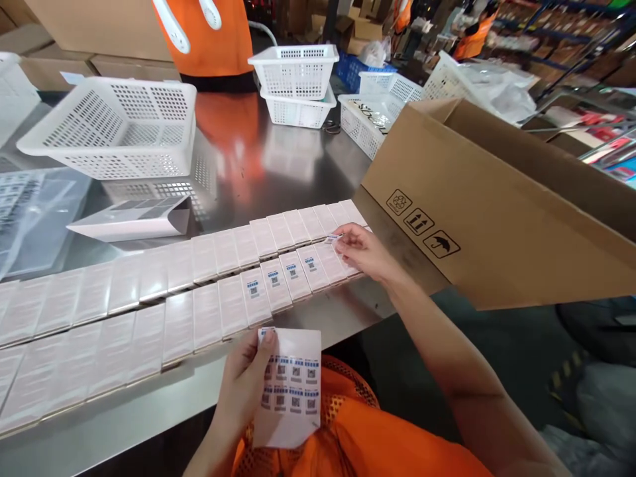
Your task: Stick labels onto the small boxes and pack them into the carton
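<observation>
- White sticker sheet (293, 387) pinched in left hand (246, 384), off table edge (149, 404).
- Right hand (362, 252) fingertips pinch small sticker (333, 238) over boxes (278, 281); cardboard box (487, 218) crowds just right.

A white basket (112, 126) stands upper left on the steel table (238, 165), with a curled sheet (132, 220) just below it and clear plastic (34, 212) at the left edge. At top centre, 2 stacked baskets (297, 83) sit near an orange vest (209, 33). More baskets (377, 106) lie to their right, beside crumpled plastic bags (497, 86). An open carton (497, 205), tilted, fills the right side, printed with 3 handling symbols (422, 225). Brown boxes (99, 40) line the upper left background; shelving (571, 46) shows upper right, blurred.
</observation>
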{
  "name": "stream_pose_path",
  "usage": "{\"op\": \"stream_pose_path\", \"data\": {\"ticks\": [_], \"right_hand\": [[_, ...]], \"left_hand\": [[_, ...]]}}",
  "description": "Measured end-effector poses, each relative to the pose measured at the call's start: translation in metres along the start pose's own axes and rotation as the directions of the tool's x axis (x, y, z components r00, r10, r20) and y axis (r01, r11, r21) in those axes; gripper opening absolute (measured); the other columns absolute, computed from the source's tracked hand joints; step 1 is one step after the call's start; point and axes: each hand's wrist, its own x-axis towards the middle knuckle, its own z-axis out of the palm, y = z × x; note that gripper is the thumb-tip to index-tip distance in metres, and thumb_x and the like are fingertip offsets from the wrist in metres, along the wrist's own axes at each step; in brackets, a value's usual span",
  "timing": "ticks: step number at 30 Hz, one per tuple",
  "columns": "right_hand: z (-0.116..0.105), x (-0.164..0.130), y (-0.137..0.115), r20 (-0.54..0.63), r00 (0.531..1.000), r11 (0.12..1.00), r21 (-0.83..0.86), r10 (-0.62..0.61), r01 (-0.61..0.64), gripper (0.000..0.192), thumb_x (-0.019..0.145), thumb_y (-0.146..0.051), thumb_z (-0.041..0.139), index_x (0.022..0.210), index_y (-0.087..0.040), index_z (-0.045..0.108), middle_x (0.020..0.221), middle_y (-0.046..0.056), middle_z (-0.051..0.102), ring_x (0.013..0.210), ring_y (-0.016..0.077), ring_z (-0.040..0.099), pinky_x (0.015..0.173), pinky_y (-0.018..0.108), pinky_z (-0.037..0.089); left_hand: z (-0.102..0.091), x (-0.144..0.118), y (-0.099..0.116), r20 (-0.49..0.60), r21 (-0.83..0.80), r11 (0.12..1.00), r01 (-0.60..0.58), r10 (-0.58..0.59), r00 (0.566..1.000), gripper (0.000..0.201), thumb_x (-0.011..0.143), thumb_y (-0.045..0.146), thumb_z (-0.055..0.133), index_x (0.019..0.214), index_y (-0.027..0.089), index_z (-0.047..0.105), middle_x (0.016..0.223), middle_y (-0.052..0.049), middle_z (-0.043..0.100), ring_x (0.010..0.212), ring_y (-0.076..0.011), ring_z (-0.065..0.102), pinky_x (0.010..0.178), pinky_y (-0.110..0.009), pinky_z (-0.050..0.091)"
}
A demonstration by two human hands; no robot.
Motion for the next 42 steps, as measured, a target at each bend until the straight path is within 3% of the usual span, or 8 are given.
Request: {"op": "stream_pose_path", "data": {"ticks": [3,9,12,14,16,24,42], "right_hand": [[-0.007,0.018,0.008,0.093,0.995,0.999,-0.019,0.037,-0.035,0.021,0.075,-0.030,0.063,0.094,-0.022,0.058,0.069,-0.005,0.051,0.059,0.0105,0.047,0.054,0.021,0.041],[-0.003,0.019,0.009,0.094,0.995,1.000,-0.024,0.020,-0.017,0.018,0.075,-0.033,0.062,0.087,-0.021,0.054,0.073,-0.005,0.047,0.063,0.0098,0.047,0.056,0.021,0.042],[-0.004,0.017,0.008,0.151,0.987,0.998,-0.051,0.048,-0.041,0.035,0.074,-0.028,0.061,0.108,-0.023,0.052,0.064,-0.009,0.046,0.054,0.0094,0.045,0.053,0.021,0.041],[-0.005,0.017,0.009,0.152,0.986,0.995,-0.089,0.066,-0.053,0.055,0.074,-0.024,0.061,0.125,-0.024,0.042,0.063,-0.010,0.049,0.052,0.0100,0.047,0.052,0.021,0.040],[-0.004,0.018,0.011,0.123,0.989,0.989,-0.131,0.082,-0.066,0.061,0.074,-0.022,0.061,0.129,-0.023,0.035,0.063,-0.010,0.052,0.053,0.0108,0.050,0.052,0.021,0.040],[0.001,0.018,0.014,0.074,0.991,0.967,-0.240,0.108,-0.088,0.050,0.073,-0.017,0.063,0.114,-0.022,0.037,0.063,-0.008,0.057,0.058,0.0135,0.057,0.053,0.021,0.039],[0.004,0.019,0.011,0.044,0.990,0.915,-0.388,0.137,-0.109,0.044,0.073,-0.021,0.063,0.107,-0.024,0.035,0.064,-0.009,0.059,0.055,0.0132,0.055,0.050,0.022,0.039]], "left_hand": [[-0.001,-0.001,-0.004,-0.018,-0.004,1.000,0.013,-0.013,1.000,0.047,0.079,0.061,0.065,0.068,0.017,0.055,0.059,0.003,0.051,0.055,-0.0109,0.047,0.050,-0.019,0.036],[-0.002,-0.003,-0.006,-0.030,-0.021,0.997,0.071,-0.072,0.997,0.048,0.075,0.063,0.068,0.068,0.017,0.056,0.058,0.003,0.051,0.054,-0.0120,0.049,0.049,-0.020,0.038],[-0.002,-0.004,-0.003,-0.041,-0.041,0.996,0.080,-0.082,0.996,0.047,0.073,0.063,0.070,0.069,0.017,0.058,0.057,0.003,0.051,0.054,-0.0124,0.049,0.050,-0.020,0.039],[-0.001,-0.005,-0.002,-0.061,-0.048,0.995,0.086,-0.089,0.994,0.046,0.074,0.062,0.070,0.070,0.018,0.058,0.056,0.004,0.050,0.053,-0.0121,0.048,0.050,-0.020,0.039],[0.000,-0.005,-0.002,-0.067,-0.045,0.995,0.085,-0.088,0.994,0.046,0.074,0.062,0.070,0.070,0.018,0.058,0.055,0.004,0.050,0.052,-0.0117,0.047,0.049,-0.020,0.038],[0.000,-0.004,-0.010,-0.059,-0.015,0.997,0.071,-0.072,0.996,0.047,0.075,0.062,0.069,0.068,0.017,0.056,0.057,0.002,0.051,0.054,-0.0118,0.048,0.050,-0.020,0.037],[0.002,-0.002,-0.003,-0.054,0.000,0.996,0.086,-0.086,0.995,0.050,0.076,0.064,0.067,0.065,0.017,0.053,0.056,0.003,0.051,0.053,-0.0110,0.046,0.049,-0.020,0.033]]}}
